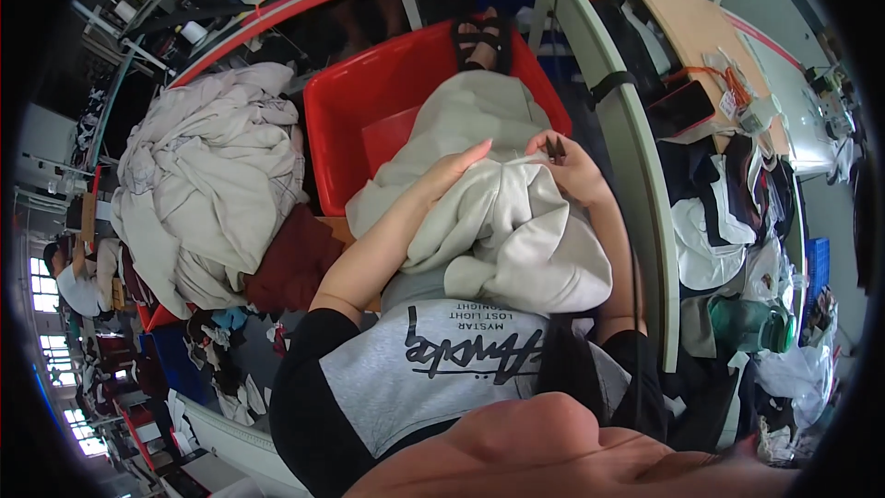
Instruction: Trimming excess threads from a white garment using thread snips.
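Observation:
A cream cloth garment point(525, 240) lies bunched across my lap, its folds gathered between my forearms. My left hand point(454, 173) closes on the cloth's far edge, fingers pointing away from me. My right hand point(576, 173) pinches the same edge a little to the right. Small dark thread snips point(555, 149) stick up from the right hand, points upward; their handle is hidden in the palm. More cream cloth point(489, 101) drapes over my legs into a red plastic tub point(346, 120) in front of me.
At my left rises a big heap of cream garments point(212, 175), with maroon cloth point(295, 263) beside it. A pale table leg frame point(645, 194) stands close by my right arm. Beyond it are a phone point(680, 111), a green bottle point(751, 325) and scraps. A sandaled foot point(481, 41) rests at the tub.

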